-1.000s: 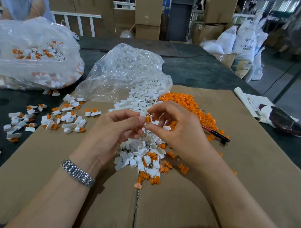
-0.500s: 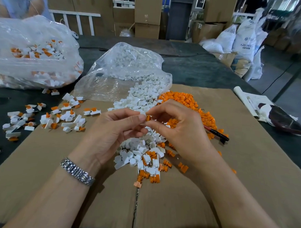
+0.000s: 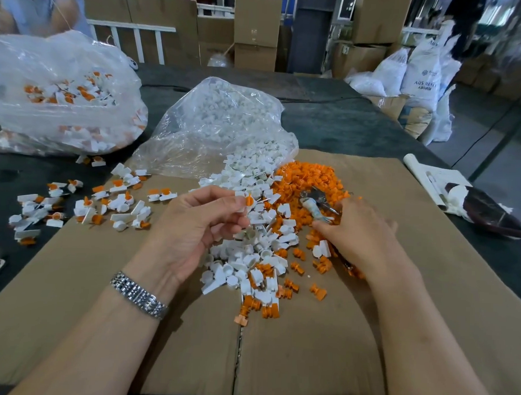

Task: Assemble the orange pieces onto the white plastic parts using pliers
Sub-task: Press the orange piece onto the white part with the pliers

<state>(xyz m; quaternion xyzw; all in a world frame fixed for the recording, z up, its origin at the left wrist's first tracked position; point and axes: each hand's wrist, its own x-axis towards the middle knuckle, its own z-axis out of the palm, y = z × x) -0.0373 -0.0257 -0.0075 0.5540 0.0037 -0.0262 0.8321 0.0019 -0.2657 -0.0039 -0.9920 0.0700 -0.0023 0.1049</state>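
While the left hand [image 3: 199, 224] was raised over the cardboard [image 3: 306, 361], its thumb and fingers [image 3: 223, 203] were pinched together on a white part with an orange piece [image 3: 248, 200] seated in it. The right hand [image 3: 358, 233] lay on the parts pile with its fingers curled around the pliers [image 3: 316, 203], whose metal head pointed away over the orange pieces [image 3: 310, 178]; the handles ran hidden under the palm. Loose white parts [image 3: 252, 235] spilled from the open mouth of a clear bag [image 3: 223, 128] down the middle of the cardboard, touching the orange heap on their right. Assembled white-and-orange units [image 3: 105, 203] were scattered at the left, partly on the cardboard and partly on the dark table [image 3: 344, 126]. A second clear bag [image 3: 59, 95] holding more such units stood at far left. A metal watch [image 3: 139, 295] circled the left wrist. At the right edge a roll of white sheet [image 3: 425, 179] and a dark object lay on the table. Cartons [image 3: 256, 28] and white sacks [image 3: 420, 76] stood beyond, and another person's sleeve [image 3: 38, 6] showed at top left.
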